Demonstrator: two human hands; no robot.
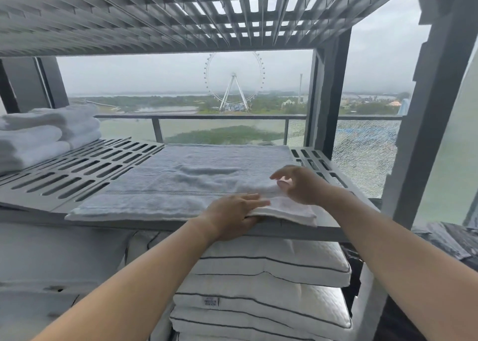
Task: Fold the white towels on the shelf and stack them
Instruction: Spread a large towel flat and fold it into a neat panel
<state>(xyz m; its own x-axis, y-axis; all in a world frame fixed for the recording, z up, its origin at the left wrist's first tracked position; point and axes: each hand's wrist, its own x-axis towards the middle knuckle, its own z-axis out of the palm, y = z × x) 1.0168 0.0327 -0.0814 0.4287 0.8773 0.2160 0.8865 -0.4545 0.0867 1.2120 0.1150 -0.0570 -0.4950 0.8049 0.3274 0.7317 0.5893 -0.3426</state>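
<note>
On the slotted grey shelf [77,170], centre to right: spread towel [194,175], white, lying flat, near right corner doubled over. Left hand [230,211] pinches its near edge, fingers together on top, thumb beneath. Right hand [300,185] just above that corner, fingers loosely curled, apart. Shelf's left end: folded towels [38,136], stacked.

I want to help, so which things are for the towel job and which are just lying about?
For the job: flat white towel, folded towel stack, slotted shelf, left hand gripping the towel's edge, right hand above it.
Just lying about: striped pillows below, Ferris wheel outside.
</note>
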